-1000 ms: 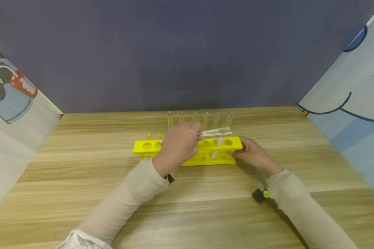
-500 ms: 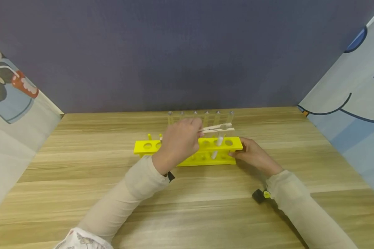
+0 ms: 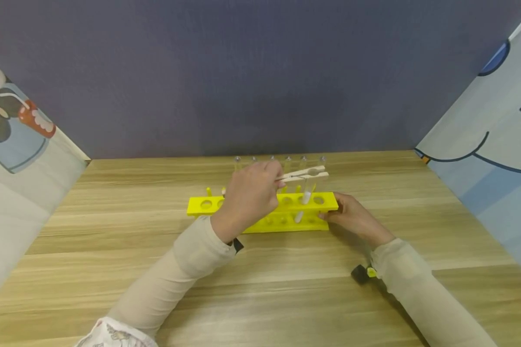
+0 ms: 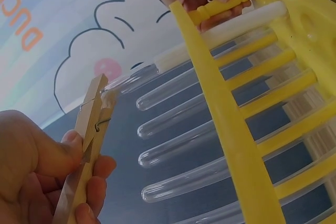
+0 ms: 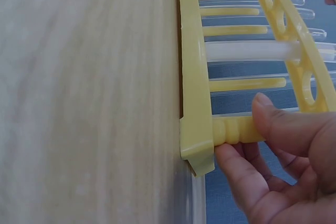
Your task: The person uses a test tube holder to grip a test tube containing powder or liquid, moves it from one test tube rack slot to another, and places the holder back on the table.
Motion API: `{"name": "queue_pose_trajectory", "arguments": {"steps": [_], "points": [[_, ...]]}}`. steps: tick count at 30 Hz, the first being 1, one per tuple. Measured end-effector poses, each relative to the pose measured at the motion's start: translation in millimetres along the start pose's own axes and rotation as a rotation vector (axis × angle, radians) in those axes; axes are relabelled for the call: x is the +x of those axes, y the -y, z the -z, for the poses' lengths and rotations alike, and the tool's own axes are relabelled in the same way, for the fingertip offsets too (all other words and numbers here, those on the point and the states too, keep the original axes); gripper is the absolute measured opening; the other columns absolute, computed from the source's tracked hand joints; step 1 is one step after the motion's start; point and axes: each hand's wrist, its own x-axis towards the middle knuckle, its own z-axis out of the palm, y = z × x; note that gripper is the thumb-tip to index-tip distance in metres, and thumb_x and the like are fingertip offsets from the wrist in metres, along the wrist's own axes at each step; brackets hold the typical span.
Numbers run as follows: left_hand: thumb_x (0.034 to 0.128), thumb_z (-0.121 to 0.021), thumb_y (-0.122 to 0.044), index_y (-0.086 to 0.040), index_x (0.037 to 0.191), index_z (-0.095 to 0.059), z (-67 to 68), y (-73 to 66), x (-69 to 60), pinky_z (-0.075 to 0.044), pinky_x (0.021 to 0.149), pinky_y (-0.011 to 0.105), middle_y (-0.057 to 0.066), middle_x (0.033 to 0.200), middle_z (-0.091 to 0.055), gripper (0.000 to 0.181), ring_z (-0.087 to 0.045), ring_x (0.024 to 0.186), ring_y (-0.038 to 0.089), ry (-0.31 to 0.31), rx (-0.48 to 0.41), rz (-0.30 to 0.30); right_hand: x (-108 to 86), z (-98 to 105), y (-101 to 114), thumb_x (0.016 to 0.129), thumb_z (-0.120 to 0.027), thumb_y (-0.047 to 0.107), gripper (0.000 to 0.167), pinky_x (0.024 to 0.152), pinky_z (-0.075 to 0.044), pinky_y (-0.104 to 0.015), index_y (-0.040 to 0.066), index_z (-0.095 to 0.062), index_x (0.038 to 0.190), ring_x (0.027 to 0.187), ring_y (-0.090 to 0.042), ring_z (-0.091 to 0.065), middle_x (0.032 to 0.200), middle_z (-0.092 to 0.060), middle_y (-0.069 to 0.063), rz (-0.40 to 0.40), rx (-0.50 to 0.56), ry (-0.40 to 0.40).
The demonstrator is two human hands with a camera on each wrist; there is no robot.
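My left hand [image 3: 253,193] holds a wooden test tube clamp [image 3: 301,174] above the rack. In the left wrist view the jaws of this clamp [image 4: 90,124] are at the mouth end of a test tube [image 4: 131,81]; whether they still touch the glass I cannot tell. That tube, with white contents [image 3: 306,197], stands in a yellow test tube rack [image 3: 232,225], slightly tilted. My right hand [image 3: 358,218] grips the rack's right end post [image 5: 239,129], with thumb and fingers round it.
Several clear test tubes [image 4: 176,137] sit upside down on the yellow pegs [image 5: 236,31] along the rack's far side. A wood-grain table [image 3: 286,289] lies underneath. Behind it rises a dark wall [image 3: 260,77], with printed panels [image 3: 495,168] at the sides.
My left hand and the clamp have risen a little, with the clamp moving up along the tube. The white-filled tube and the rack have stayed put, and my right hand still holds the post.
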Motion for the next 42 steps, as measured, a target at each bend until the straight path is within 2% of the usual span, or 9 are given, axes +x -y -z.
{"name": "queue_pose_trajectory", "arguments": {"steps": [3,10,14,19,24,29,34,42], "points": [[0.0840,-0.070,-0.013,-0.008,0.084,-0.061,1.1,0.9,-0.3,-0.040,0.045,0.025,0.002,0.072,-0.061,0.010,-0.051,0.056,0.014,-0.010,-0.015,0.001,-0.6,-0.4,1.2,0.086,-0.063,0.001,0.035,0.082,-0.049,-0.024,-0.007,-0.055,0.118,0.094,-0.019,-0.059,0.110,-0.061,-0.020,-0.003,0.006,-0.006],[0.0837,-0.069,-0.011,-0.009,0.086,-0.059,8.9,3.8,-2.8,-0.033,0.042,0.023,0.001,0.073,-0.059,0.011,-0.046,0.055,0.013,0.011,-0.060,0.033,-2.0,-0.8,3.8,0.086,-0.063,0.001,0.034,0.081,-0.049,-0.023,-0.008,-0.055,0.117,0.093,-0.016,-0.059,0.110,-0.061,-0.020,-0.012,0.005,-0.011],[0.0837,-0.069,-0.011,-0.008,0.087,-0.060,13.2,5.8,-6.9,-0.038,0.045,0.025,0.001,0.075,-0.060,0.010,-0.051,0.060,0.014,0.000,-0.065,0.037,-2.2,-0.9,5.3,0.086,-0.063,0.000,0.034,0.082,-0.049,-0.023,-0.008,-0.054,0.118,0.093,-0.016,-0.059,0.110,-0.061,-0.021,-0.017,0.000,-0.011],[0.0841,-0.068,-0.009,-0.007,0.091,-0.061,15.7,11.0,-15.0,-0.047,0.055,0.028,0.004,0.082,-0.063,0.010,-0.058,0.070,0.018,0.003,-0.066,0.019,-2.2,-0.2,6.6,0.087,-0.062,0.001,0.034,0.083,-0.048,-0.022,-0.007,-0.054,0.119,0.097,-0.019,-0.059,0.112,-0.061,-0.019,-0.030,-0.023,-0.007],[0.0846,-0.068,-0.008,-0.005,0.095,-0.062,18.0,18.6,-23.6,-0.050,0.063,0.031,0.006,0.088,-0.065,0.012,-0.061,0.077,0.021,0.036,-0.063,0.026,-1.7,0.4,6.0,0.087,-0.062,0.000,0.034,0.084,-0.047,-0.022,-0.007,-0.054,0.120,0.097,-0.019,-0.058,0.112,-0.060,-0.019,-0.034,-0.030,-0.005],[0.0844,-0.069,-0.010,-0.005,0.093,-0.062,20.9,25.7,-32.5,-0.049,0.061,0.032,0.006,0.085,-0.064,0.012,-0.060,0.074,0.022,0.068,-0.048,0.053,-0.5,0.5,3.6,0.087,-0.061,0.000,0.035,0.083,-0.048,-0.021,-0.008,-0.053,0.120,0.097,-0.018,-0.058,0.112,-0.060,-0.020,-0.027,-0.023,-0.002],[0.0844,-0.069,-0.010,-0.004,0.091,-0.061,23.0,32.2,-40.7,-0.047,0.058,0.033,0.006,0.081,-0.062,0.012,-0.057,0.069,0.021,0.051,-0.049,0.046,-1.5,0.7,4.3,0.087,-0.062,0.001,0.035,0.086,-0.047,-0.023,-0.007,-0.054,0.120,0.100,-0.022,-0.058,0.113,-0.060,-0.019,-0.032,-0.046,-0.006],[0.0863,-0.066,-0.012,-0.003,0.093,-0.061,26.5,40.4,-52.6,-0.045,0.055,0.031,0.008,0.084,-0.063,0.013,-0.055,0.069,0.020,0.039,-0.047,0.040,-1.2,1.3,4.0,0.087,-0.062,0.001,0.035,0.086,-0.046,-0.022,-0.007,-0.053,0.120,0.101,-0.023,-0.058,0.114,-0.060,-0.020,-0.025,-0.037,-0.001]]}}
